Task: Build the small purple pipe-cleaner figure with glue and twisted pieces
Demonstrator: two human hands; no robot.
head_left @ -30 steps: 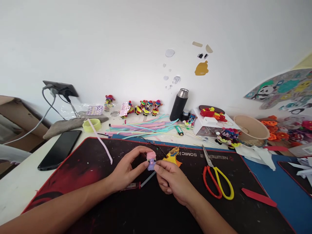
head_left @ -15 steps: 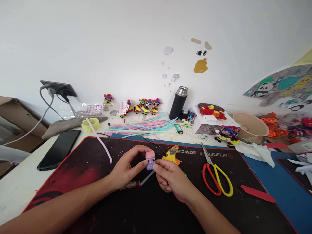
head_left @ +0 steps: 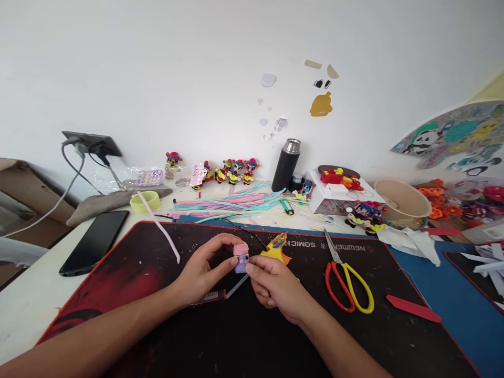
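Note:
A small figure (head_left: 241,258), pink on top and purple below with dark eyes, is held upright between my two hands above the dark mat (head_left: 169,336). My left hand (head_left: 207,265) grips its left side, the thumb low and the forefinger arched over to the top. On the right, the thumb and forefinger of my right hand (head_left: 271,283) pinch its lower edge, the other fingers curled under. Beneath the hands lies a red-labelled tube (head_left: 212,297) with a pale tip. A yellow piece (head_left: 277,249) lies behind my right hand.
Red-and-yellow-handled scissors (head_left: 342,278) and a red strip (head_left: 413,308) lie right. Pipe cleaners (head_left: 232,202), a black flask (head_left: 286,165) and several small dolls (head_left: 236,172) line the back. A phone (head_left: 94,243) is left; a beige bowl (head_left: 403,202) stands back right.
The camera view has shifted slightly, so the background sits a little further left. Both hands keep their hold on the figure, with scarcely any movement.

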